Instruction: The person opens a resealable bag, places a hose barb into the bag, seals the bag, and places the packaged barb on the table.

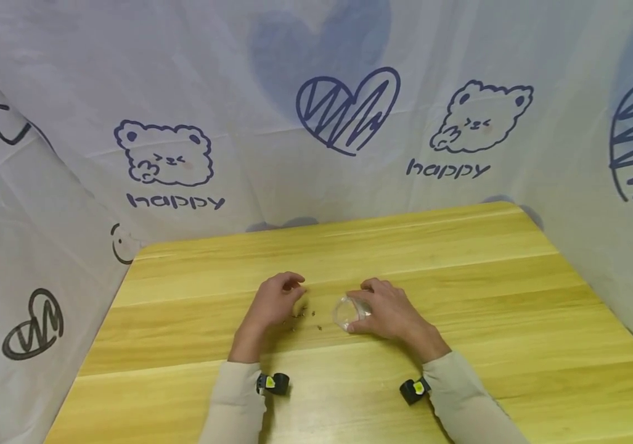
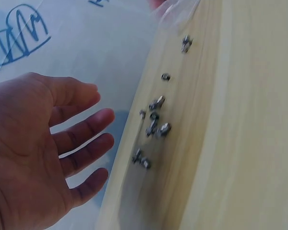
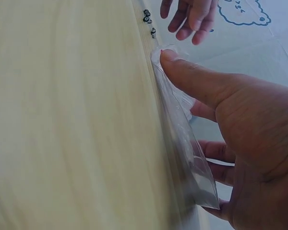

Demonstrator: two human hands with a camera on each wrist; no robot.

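Several small metal screws (image 2: 156, 128) lie scattered on the wooden table, some of them in little clusters. Just beside them is my left hand (image 1: 277, 300), its fingers apart and loosely bent; in the left wrist view the palm (image 2: 31, 153) and fingers hold nothing. To the right of the screws, my right hand (image 1: 388, 310) holds a clear plastic bag (image 1: 344, 313) between thumb and fingers. Seen from the right wrist, the bag (image 3: 182, 129) stands partly spread along the tabletop, the thumb at its upper edge and the other fingers behind it.
The wood-grain table (image 1: 183, 271) extends around both hands. A white cloth (image 1: 261, 166) printed with blue hearts and bears hangs behind it and at both sides. A black wrist camera (image 1: 278, 383) is strapped to the left wrist, another (image 1: 412, 391) to the right.
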